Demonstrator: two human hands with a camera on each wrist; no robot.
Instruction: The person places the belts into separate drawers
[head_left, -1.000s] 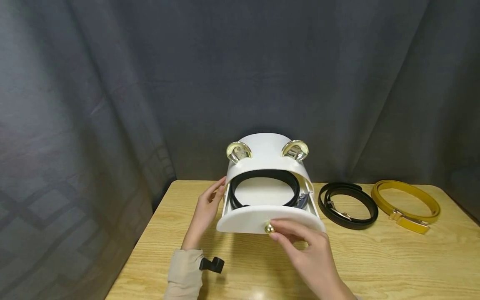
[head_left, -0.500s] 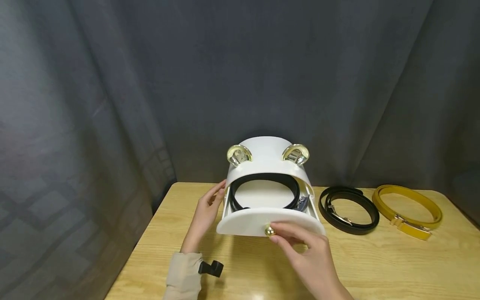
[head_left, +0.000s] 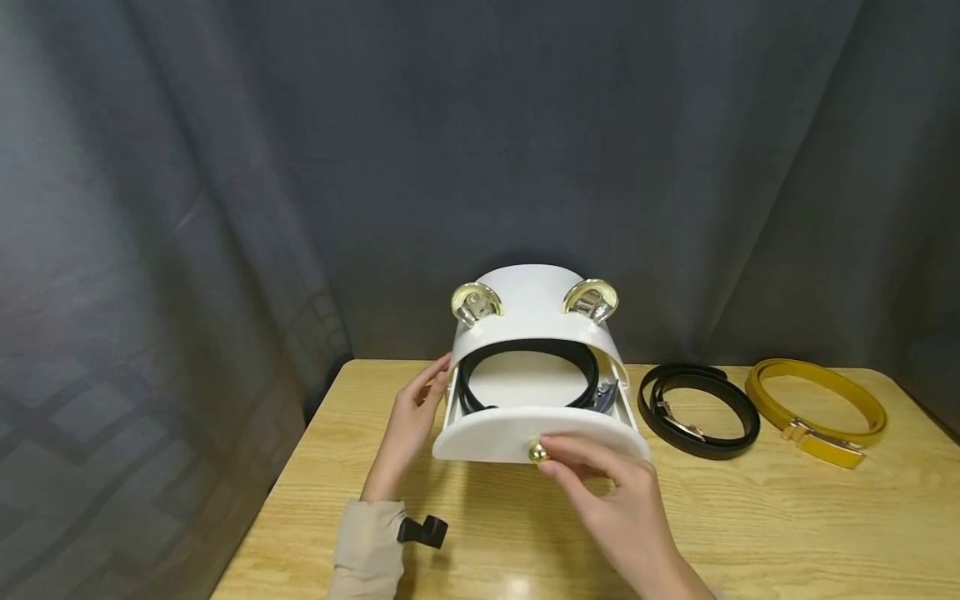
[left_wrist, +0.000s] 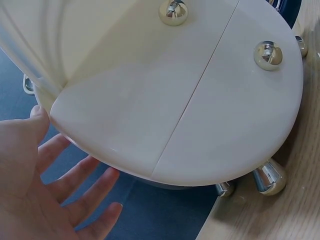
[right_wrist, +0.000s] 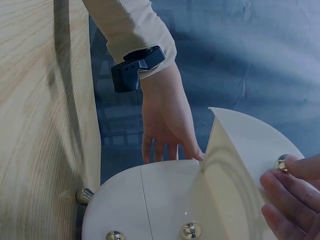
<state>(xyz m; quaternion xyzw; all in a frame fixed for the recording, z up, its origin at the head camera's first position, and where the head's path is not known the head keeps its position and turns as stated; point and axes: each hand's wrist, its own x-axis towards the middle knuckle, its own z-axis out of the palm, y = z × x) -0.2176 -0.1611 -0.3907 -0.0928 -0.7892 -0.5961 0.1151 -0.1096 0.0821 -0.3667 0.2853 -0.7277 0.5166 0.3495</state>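
Observation:
A white rounded cabinet (head_left: 532,304) with two gold ears stands on the table, its top drawer (head_left: 480,437) pulled out. Coiled inside that drawer lies a black belt (head_left: 573,357) with a silvery buckle (head_left: 604,397). My right hand (head_left: 618,500) pinches the drawer's gold knob (head_left: 537,452) between thumb and fingers. On the cabinet's left side rests my left hand (head_left: 408,421), partly hidden behind it in the head view. The left wrist view shows the left hand's (left_wrist: 45,175) fingers spread and extended along the cabinet's edge. Lower down, two more drawer fronts carry gold knobs (left_wrist: 268,55).
Right of the cabinet, a coiled black belt (head_left: 708,448) and a coiled mustard-yellow belt (head_left: 855,387) lie on the wooden table (head_left: 787,533). Short gold feet (left_wrist: 270,177) hold the cabinet up. A dark grey curtain (head_left: 525,150) hangs behind the table and along its left side.

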